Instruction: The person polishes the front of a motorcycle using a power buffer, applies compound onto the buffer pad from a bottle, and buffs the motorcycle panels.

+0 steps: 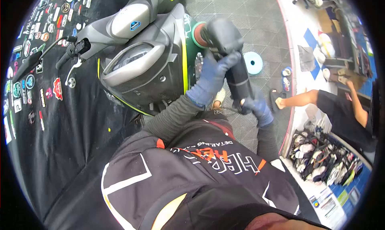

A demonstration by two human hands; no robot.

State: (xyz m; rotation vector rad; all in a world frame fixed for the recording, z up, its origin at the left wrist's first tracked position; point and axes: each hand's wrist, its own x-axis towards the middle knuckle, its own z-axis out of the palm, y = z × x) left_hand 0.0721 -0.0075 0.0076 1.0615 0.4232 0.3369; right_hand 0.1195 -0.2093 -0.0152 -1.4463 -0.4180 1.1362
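A black handheld polisher point(236, 65) with a round reddish and green pad point(198, 34) is held between my hands. The pad rests against or very near the side panel of a grey and black scooter point(136, 65) with yellow-green edging. Gloved in blue, my left hand point(210, 75) is wrapped round the polisher near its head. My right hand point(257, 106), in a blue glove too, closes round the rear end of its body. Part of the pad is hidden behind the tool's head.
A light blue ring-shaped roll point(254, 63) lies on the grey tiled floor point(262, 13). At the left hangs a black sheet with stickers point(60, 149). Another person point(341, 109) is at the right, near a pile of shoes point(321, 157) and some sandals point(286, 77).
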